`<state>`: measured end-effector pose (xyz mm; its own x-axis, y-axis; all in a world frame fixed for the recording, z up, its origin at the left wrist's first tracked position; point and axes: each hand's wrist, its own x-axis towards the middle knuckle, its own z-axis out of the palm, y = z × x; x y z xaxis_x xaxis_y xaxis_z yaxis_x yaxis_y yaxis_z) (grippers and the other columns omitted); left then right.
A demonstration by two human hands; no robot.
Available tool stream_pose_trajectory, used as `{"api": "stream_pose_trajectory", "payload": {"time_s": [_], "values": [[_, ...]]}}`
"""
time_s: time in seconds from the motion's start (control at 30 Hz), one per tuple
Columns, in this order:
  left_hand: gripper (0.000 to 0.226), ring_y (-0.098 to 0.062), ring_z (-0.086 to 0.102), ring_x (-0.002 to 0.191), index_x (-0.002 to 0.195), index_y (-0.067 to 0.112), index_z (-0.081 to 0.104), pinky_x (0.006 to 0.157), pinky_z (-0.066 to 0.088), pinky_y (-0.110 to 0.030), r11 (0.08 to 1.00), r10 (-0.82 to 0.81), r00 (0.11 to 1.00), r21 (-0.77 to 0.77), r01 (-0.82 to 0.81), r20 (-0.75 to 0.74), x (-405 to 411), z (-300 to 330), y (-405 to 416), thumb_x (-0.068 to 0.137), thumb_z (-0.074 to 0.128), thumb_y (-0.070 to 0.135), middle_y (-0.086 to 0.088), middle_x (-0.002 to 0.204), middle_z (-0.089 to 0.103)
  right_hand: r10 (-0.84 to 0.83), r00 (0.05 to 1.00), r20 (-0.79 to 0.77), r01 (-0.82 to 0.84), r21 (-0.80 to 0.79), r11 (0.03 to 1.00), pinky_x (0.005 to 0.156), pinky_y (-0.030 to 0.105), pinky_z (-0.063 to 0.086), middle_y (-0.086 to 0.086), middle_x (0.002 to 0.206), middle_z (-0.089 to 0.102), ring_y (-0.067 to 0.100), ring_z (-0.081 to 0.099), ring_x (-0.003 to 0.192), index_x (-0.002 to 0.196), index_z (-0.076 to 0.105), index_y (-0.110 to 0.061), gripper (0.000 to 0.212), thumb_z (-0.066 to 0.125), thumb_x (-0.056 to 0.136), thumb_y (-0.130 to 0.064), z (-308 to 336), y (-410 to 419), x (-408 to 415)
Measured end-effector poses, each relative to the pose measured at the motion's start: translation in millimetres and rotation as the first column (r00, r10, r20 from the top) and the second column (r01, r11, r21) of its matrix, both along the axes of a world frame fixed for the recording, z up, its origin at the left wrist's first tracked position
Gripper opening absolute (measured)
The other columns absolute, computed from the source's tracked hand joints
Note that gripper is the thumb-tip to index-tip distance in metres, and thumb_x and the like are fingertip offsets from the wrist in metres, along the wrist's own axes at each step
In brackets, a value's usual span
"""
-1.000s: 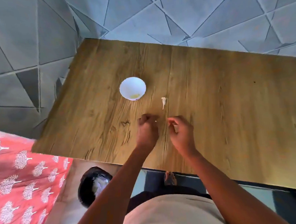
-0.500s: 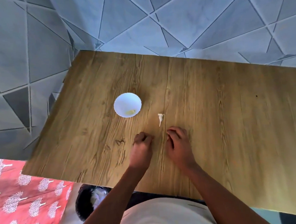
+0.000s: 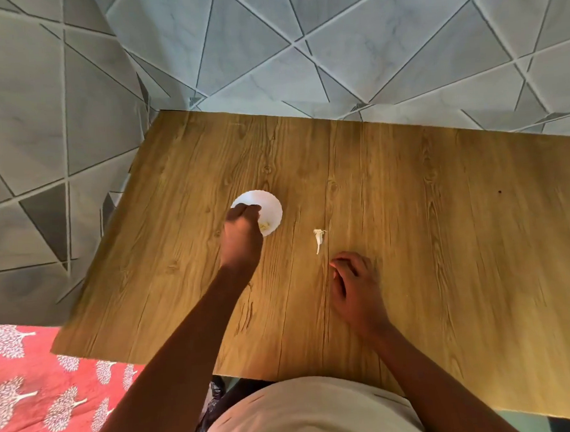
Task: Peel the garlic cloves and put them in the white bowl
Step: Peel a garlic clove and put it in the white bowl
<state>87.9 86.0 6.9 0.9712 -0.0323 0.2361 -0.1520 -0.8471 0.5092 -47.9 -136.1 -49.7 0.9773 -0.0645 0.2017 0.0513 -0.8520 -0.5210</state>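
The white bowl (image 3: 271, 205) stands on the wooden table (image 3: 445, 239), left of centre, with pale yellow peeled garlic (image 3: 265, 225) in its bottom. My left hand (image 3: 241, 238) reaches over the bowl's near left side, its fingers bunched and pointing down into it; the garlic clove they pinch is hidden under them. A loose strip of white garlic peel (image 3: 318, 238) lies to the right of the bowl. My right hand (image 3: 355, 291) rests on the table just below that strip, fingers curled, thumb and forefinger pinched on a pale scrap of peel.
Grey tiled walls with triangle lines close off the table's far and left sides. A red cloth with white tree prints (image 3: 38, 398) lies below the table's left corner. A black bag (image 3: 212, 410) sits under the near edge by my body.
My left hand has moved forward and left from beside the right hand to over the bowl. The right hand has stayed in place. The camera has tilted up.
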Motion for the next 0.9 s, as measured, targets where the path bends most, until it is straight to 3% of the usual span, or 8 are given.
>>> {"api": "stream_pose_trajectory", "payload": {"time_s": [0.17, 0.3, 0.37, 0.43, 0.53, 0.63, 0.77, 0.9], "values": [[0.04, -0.042, 0.067, 0.108, 0.121, 0.002, 0.071, 0.086, 0.059, -0.055, 0.994, -0.038, 0.996, 0.101, 0.047, -0.085, 2, -1, 1, 0.083, 0.062, -0.008, -0.019, 0.118, 0.072, 0.006, 1.0, 0.006, -0.006, 0.015, 1.0, 0.096, 0.04, 0.052, 0.003, 0.126, 0.058, 0.02, 0.05, 0.118, 0.119, 0.069, -0.008, 0.029, 0.066, 0.09, -0.009, 1, 0, 1], [0.034, -0.046, 0.071, 0.09, 0.11, -0.001, 0.073, 0.068, 0.062, -0.054, 0.996, -0.047, 0.996, 0.08, 0.04, 0.082, -16, 8, -16, 0.079, 0.065, -0.014, -0.024, 0.104, 0.072, -0.001, 1.0, -0.002, 0.001, 0.062, 0.998, 0.098, 0.04, 0.051, 0.003, 0.127, 0.058, 0.02, 0.051, 0.12, 0.119, 0.07, -0.009, 0.028, 0.065, 0.092, -0.011, 3, -1, 1], [0.024, -0.043, 0.071, 0.083, 0.102, 0.0, 0.075, 0.069, 0.061, -0.051, 0.997, -0.073, 0.989, 0.013, 0.072, 0.129, -34, 14, -37, 0.082, 0.067, -0.011, -0.02, 0.099, 0.074, -0.021, 0.999, -0.025, 0.024, 0.132, 0.991, 0.099, 0.039, 0.051, 0.002, 0.124, 0.059, 0.019, 0.053, 0.117, 0.118, 0.07, -0.011, 0.026, 0.065, 0.092, -0.011, 6, -1, 4], [0.019, -0.035, 0.072, 0.084, 0.102, 0.003, 0.075, 0.08, 0.06, -0.045, 0.986, -0.111, 0.993, -0.119, 0.116, 0.049, -48, 12, -59, 0.087, 0.068, -0.005, -0.014, 0.099, 0.075, -0.063, 0.997, -0.051, 0.073, 0.221, 0.973, 0.096, 0.038, 0.054, 0.002, 0.118, 0.061, 0.017, 0.057, 0.111, 0.117, 0.071, -0.013, 0.025, 0.065, 0.092, -0.01, 10, -2, 13], [0.021, -0.024, 0.071, 0.081, 0.109, 0.005, 0.072, 0.075, 0.061, -0.038, 0.96, -0.147, 0.978, -0.261, 0.105, -0.147, -50, -1, -84, 0.088, 0.071, 0.003, -0.011, 0.099, 0.074, -0.133, 0.986, -0.099, 0.16, 0.349, 0.923, 0.09, 0.039, 0.057, -0.001, 0.109, 0.066, 0.012, 0.063, 0.102, 0.115, 0.07, -0.016, 0.026, 0.066, 0.091, -0.008, 15, -6, 29], [0.021, -0.019, 0.061, 0.076, 0.103, 0.006, 0.066, 0.067, 0.055, -0.035, 0.971, -0.107, 0.959, -0.233, 0.045, -0.262, -41, -9, -101, 0.085, 0.078, 0.009, -0.007, 0.094, 0.066, -0.146, 0.981, -0.124, 0.184, 0.404, 0.896, 0.084, 0.034, 0.057, -0.004, 0.102, 0.068, 0.006, 0.064, 0.095, 0.11, 0.071, -0.018, 0.024, 0.066, 0.091, -0.005, 19, -8, 37], [0.025, -0.023, 0.066, 0.083, 0.112, 0.009, 0.071, 0.074, 0.059, -0.041, 0.977, -0.062, 0.954, -0.213, -0.001, -0.292, -32, -18, -112, 0.088, 0.071, 0.005, -0.008, 0.102, 0.068, -0.132, 0.983, -0.128, 0.175, 0.437, 0.882, 0.085, 0.024, 0.055, -0.004, 0.101, 0.069, 0.002, 0.064, 0.095, 0.108, 0.073, -0.015, 0.022, 0.066, 0.091, -0.002, 23, -13, 39], [0.024, 0.003, 0.066, 0.078, 0.109, 0.013, 0.075, 0.073, 0.052, -0.012, 0.911, -0.025, 0.923, -0.389, -0.138, -0.385, -33, -16, -108, 0.09, 0.07, 0.0, 0.008, 0.088, 0.073, -0.143, 0.978, -0.151, 0.202, 0.532, 0.822, 0.085, 0.016, 0.053, -0.006, 0.101, 0.072, 0.002, 0.067, 0.096, 0.11, 0.073, -0.014, 0.02, 0.067, 0.094, -0.004, 27, -16, 46]]}}
